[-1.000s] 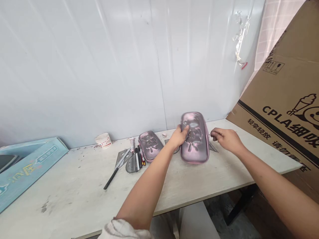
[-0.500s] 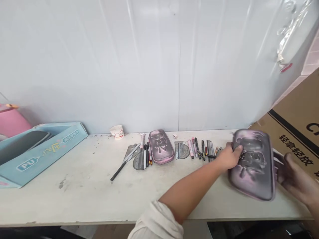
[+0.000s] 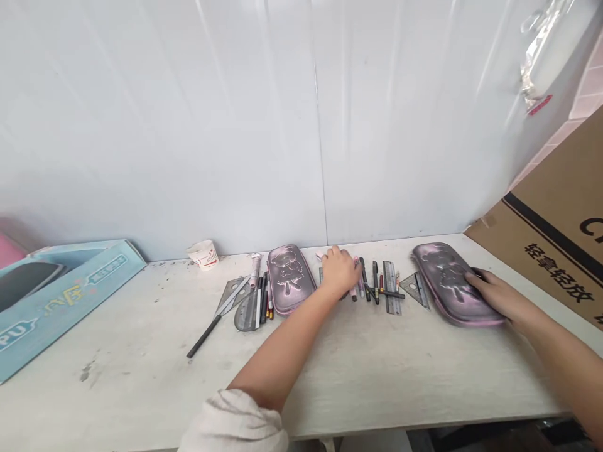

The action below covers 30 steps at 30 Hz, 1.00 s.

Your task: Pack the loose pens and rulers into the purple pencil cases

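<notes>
The left arm reaches forward from a rolled white sleeve [image 3: 235, 422], forearm straight across the table [image 3: 141, 389]. The left hand [image 3: 340, 271] is palm down with its fingers curled over the near ends of a row of pens [image 3: 368, 282]. Whether it grips one cannot be told, since the knuckles hide the fingertips.

The right arm comes in from the lower right corner. The right hand [image 3: 494, 294] lies flat and unclenched on the right end of a pink case [image 3: 445, 282], fingers stretched over the lid, not closed round it. That case lies flat on the table, well to the right, near the cardboard box [image 3: 556, 251].

Writing: the cardboard box bears black characters 轻拿轻放 under a black stripe, with a cut-off "C" at the picture's edge. The blue box [image 3: 70, 285] at the far left shows "PU" in white – its other lettering is too blurred to read. The paper cup [image 3: 202, 253] by the wall has red print that cannot be read.

Counts: two pink cases, the second [image 3: 288, 279] just left of the left hand; two boxes; one cup. Between the cases lie one ruler [image 3: 391, 287], one set square [image 3: 415, 287] and the pens – pink and black, too close together to count. Left of the second case lie more pens, a protractor [image 3: 245, 315], another set square [image 3: 230, 292] and one long black pen [image 3: 205, 336] lying apart.
</notes>
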Motion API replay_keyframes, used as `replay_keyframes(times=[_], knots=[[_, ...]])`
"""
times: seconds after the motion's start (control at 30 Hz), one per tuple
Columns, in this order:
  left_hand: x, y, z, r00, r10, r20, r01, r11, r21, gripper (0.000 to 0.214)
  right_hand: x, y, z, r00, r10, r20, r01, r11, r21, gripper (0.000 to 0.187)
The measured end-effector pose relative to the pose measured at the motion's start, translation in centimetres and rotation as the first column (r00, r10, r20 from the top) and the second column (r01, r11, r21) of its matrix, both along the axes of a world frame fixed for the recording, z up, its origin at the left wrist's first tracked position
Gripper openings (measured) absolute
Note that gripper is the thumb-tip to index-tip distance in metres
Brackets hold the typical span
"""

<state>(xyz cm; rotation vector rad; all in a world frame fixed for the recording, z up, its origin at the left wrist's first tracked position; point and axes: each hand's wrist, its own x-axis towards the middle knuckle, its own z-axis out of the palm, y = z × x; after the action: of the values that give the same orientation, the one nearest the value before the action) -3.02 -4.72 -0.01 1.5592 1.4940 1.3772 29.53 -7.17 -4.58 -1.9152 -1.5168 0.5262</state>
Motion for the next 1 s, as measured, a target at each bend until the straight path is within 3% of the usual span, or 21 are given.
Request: replay_keyframes(times=[0.07,0.13,0.2,0.3,0.37,0.4,0.47,0.53,0.6,0.7,0.87,0.93,1.0], knots=[[-1.6,0.4,-0.7,0.998,0.031,0.059,-0.024,0.991,-0.128,0.034,-3.4,1.0,0.9,0.985,0.066,0.158,-0.067,0.998,0.002,0.059],[-2.2,0.5,-1.3,0.996,0.025,0.081,-0.005,0.973,-0.232,0.04,-7.0,0.9,2.0,0.92,-0.001,0.392,-0.055,0.99,0.132,0.054],[-2.3,0.6,-1.4,0.995,0.003,0.098,0.025,0.96,-0.279,0.04,-10.1,0.1,3.0,0.841,-0.019,0.541,-0.135,0.961,0.243,0.047],[-1.8,0.4,-0.3,0.989,-0.036,0.146,0.078,0.954,-0.288,0.027,-14.0,-1.9,4.1,0.792,0.057,0.608,-0.311,0.894,0.322,0.041],[-1.3,-0.2,1.2,0.947,-0.074,0.312,0.158,0.955,-0.252,0.014,-16.1,-3.0,4.7,0.79,0.157,0.592,-0.392,0.873,0.291,0.043],[-1.0,-0.6,2.0,0.867,-0.097,0.488,0.224,0.952,-0.208,0.009,-17.1,-3.4,4.9,0.798,0.211,0.564,-0.419,0.868,0.268,0.044],[-0.6,-1.5,3.9,0.609,-0.154,0.778,0.359,0.928,-0.097,0.007,-18.9,-4.0,5.3,0.807,0.327,0.491,-0.471,0.859,0.202,0.043],[-0.6,-2.3,5.5,0.414,-0.159,0.896,0.452,0.89,-0.051,0.016,-20.5,-4.3,5.5,0.797,0.433,0.422,-0.538,0.826,0.168,0.042],[-0.9,-3.1,6.6,0.318,-0.111,0.941,0.485,0.872,-0.061,0.033,-21.7,-4.5,5.6,0.777,0.494,0.391,-0.594,0.78,0.195,0.041],[-1.4,-3.9,7.2,0.277,-0.054,0.959,0.495,0.864,-0.095,0.046,-22.7,-4.9,5.6,0.79,0.477,0.384,-0.593,0.754,0.283,0.035],[-2.3,-3.8,7.1,0.273,-0.06,0.96,0.508,0.856,-0.091,0.035,-23.0,-6.9,5.6,0.779,0.366,0.508,-0.566,0.759,0.321,0.034],[-3.2,-2.9,7.2,0.254,-0.062,0.965,0.484,0.872,-0.072,0.034,-22.9,-8.4,4.9,0.736,0.324,0.595,-0.577,0.76,0.299,0.033],[-4.4,-1.6,7.1,0.263,-0.052,0.963,0.413,0.909,-0.064,0.036,-22.6,-9.9,3.8,0.649,0.36,0.67,-0.635,0.741,0.217,0.03]])
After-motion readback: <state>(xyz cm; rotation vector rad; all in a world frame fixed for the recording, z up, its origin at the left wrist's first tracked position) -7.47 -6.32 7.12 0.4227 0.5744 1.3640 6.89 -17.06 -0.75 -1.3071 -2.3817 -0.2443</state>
